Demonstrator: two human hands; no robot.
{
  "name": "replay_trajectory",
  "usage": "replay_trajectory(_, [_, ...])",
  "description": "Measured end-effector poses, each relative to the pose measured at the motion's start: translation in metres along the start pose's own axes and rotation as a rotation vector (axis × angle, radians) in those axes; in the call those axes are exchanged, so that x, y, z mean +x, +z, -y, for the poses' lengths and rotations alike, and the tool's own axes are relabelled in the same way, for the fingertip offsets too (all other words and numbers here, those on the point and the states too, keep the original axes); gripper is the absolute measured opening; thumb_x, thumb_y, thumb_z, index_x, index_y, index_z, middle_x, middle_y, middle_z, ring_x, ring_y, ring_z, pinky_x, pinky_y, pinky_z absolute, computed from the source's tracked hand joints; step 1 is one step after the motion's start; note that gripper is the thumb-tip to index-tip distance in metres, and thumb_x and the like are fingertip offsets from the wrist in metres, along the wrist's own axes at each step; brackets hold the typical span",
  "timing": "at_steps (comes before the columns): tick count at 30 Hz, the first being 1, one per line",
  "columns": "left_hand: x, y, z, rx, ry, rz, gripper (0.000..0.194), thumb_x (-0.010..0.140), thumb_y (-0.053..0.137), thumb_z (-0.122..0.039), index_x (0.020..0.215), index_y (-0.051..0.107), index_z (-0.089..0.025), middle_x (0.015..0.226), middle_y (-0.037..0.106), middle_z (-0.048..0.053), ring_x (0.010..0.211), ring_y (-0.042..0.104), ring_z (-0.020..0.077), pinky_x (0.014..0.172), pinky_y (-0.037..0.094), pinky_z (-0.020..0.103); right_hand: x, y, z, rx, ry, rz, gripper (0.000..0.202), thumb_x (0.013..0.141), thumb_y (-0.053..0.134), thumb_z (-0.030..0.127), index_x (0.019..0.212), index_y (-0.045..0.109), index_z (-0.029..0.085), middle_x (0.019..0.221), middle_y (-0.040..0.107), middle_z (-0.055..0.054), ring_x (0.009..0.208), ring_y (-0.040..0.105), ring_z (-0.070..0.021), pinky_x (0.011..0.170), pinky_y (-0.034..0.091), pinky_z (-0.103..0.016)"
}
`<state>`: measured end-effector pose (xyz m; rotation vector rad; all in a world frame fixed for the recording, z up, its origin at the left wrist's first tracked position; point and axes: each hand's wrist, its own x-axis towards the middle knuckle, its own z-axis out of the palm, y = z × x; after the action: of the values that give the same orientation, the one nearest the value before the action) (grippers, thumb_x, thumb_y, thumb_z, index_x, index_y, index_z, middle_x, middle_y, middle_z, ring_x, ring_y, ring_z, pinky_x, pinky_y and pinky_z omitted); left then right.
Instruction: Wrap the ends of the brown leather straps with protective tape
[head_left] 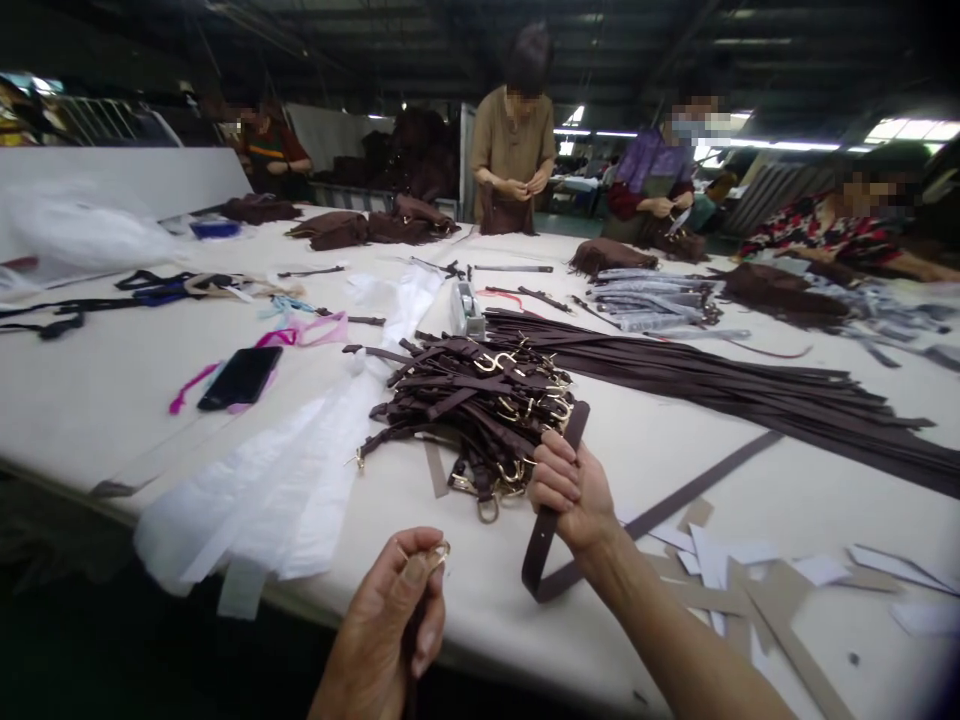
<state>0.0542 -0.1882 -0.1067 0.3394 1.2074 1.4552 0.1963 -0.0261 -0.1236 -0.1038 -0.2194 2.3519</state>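
My left hand [409,600], low in the middle of the head view, pinches a small gold metal buckle [437,553] between thumb and fingers. A dark strip hangs below that hand, partly hidden by it. My right hand [568,488] is closed round a long brown strap [667,503], whose end sticks up above the fist. The strap loops below the fist and runs right across the table. Just beyond my hands lies a heap of brown straps with gold hooks and rings [480,395].
Long flat brown strips [712,385] lie back right. Paper and card scraps [720,570] are at the right. White plastic sheets [277,490] and a black phone [241,378] lie left. Several people stand or sit across the table [330,250], near brown bags.
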Motion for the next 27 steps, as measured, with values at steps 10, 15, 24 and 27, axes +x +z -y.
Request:
replay_trajectory(10, [0.008, -0.015, 0.003, 0.062, 0.258, 0.149, 0.03, 0.079, 0.063, -0.029, 0.105, 0.052, -0.022, 0.095, 0.061, 0.003, 0.054, 0.05, 0.0022, 0.052, 0.036, 0.016, -0.017, 0.003, -0.025, -0.565, 0.222, -0.132, 0.032, 0.086, 0.052, 0.041, 0.067, 0.047, 0.016, 0.045, 0.023, 0.011, 0.036, 0.013, -0.0012, 0.033, 0.013, -0.012])
replay_trajectory(15, [0.003, -0.016, -0.01, 0.105, 0.447, 0.194, 0.029, 0.08, 0.062, -0.03, 0.107, 0.057, -0.022, 0.114, 0.059, 0.008, 0.061, 0.056, 0.0056, 0.062, 0.041, 0.021, -0.029, -0.001, -0.046, -0.85, 0.41, 0.02, 0.029, 0.087, 0.051, 0.041, 0.073, 0.046, 0.016, 0.049, 0.031, 0.009, 0.04, 0.019, -0.0023, 0.038, 0.013, -0.015])
replay_trajectory(24, [-0.002, -0.008, -0.007, 0.195, 0.385, 0.255, 0.035, 0.076, 0.066, -0.029, 0.111, 0.059, -0.023, 0.092, 0.062, 0.003, 0.059, 0.053, 0.0064, 0.056, 0.044, 0.019, -0.031, 0.018, -0.054, -1.211, 0.324, 0.185, 0.031, 0.09, 0.043, 0.043, 0.075, 0.047, 0.017, 0.051, 0.034, 0.007, 0.044, 0.026, -0.0053, 0.04, 0.019, -0.019])
replay_trajectory(27, [-0.003, -0.002, -0.007, 0.431, 0.479, 0.155, 0.028, 0.08, 0.061, -0.027, 0.108, 0.061, -0.023, 0.099, 0.059, 0.003, 0.075, 0.056, 0.0107, 0.069, 0.046, 0.022, -0.034, 0.025, -0.064, -1.412, 0.044, 0.133, 0.03, 0.092, 0.035, 0.046, 0.091, 0.049, 0.019, 0.063, 0.043, 0.003, 0.05, 0.036, -0.0082, 0.044, 0.03, -0.02])
